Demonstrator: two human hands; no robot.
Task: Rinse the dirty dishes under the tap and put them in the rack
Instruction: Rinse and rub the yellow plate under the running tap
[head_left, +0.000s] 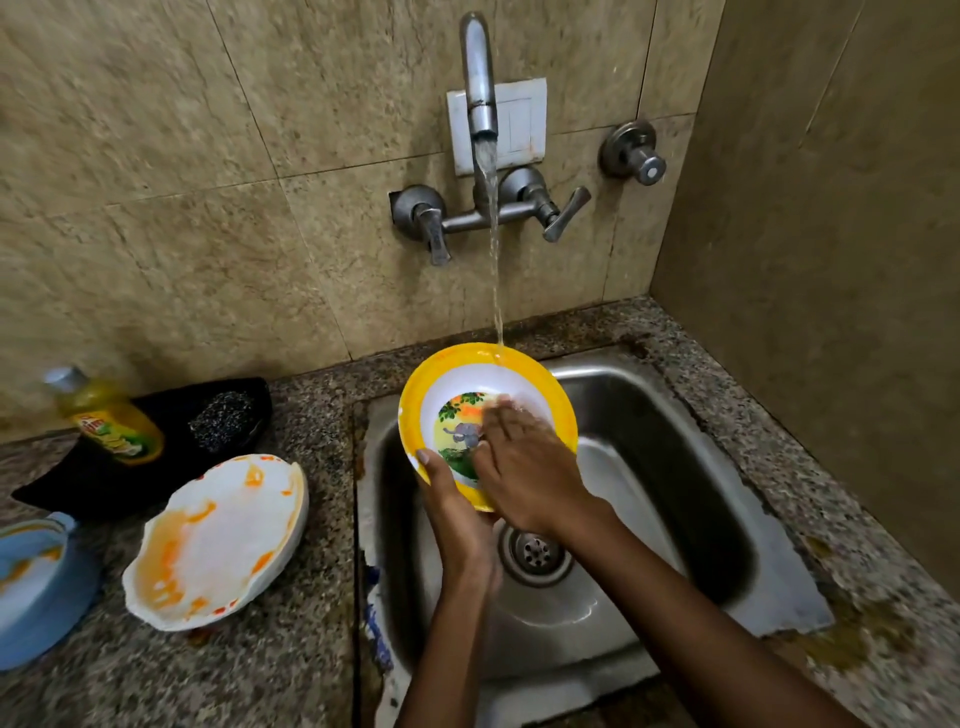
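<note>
A yellow-rimmed bowl (467, 371) with an elephant picture inside tilts toward me over the steel sink (675, 467). My left hand (457, 514) grips its lower rim, thumb on the inside edge. My right hand (524, 467) lies flat inside the bowl, fingers spread on the picture. Water runs from the tap (480, 78) onto the bowl's far rim. On the counter to the left lies a white plate (218, 540) smeared with orange sauce, and a blue dish (36, 587) with orange smears sits at the left edge. No rack is in view.
A yellow dish-soap bottle (111, 421) and a steel scrubber (223, 418) rest on a black cloth (83, 478) at the back left. Tap handles (561, 213) and a wall valve (634, 150) stick out above the sink. A tiled wall closes the right side.
</note>
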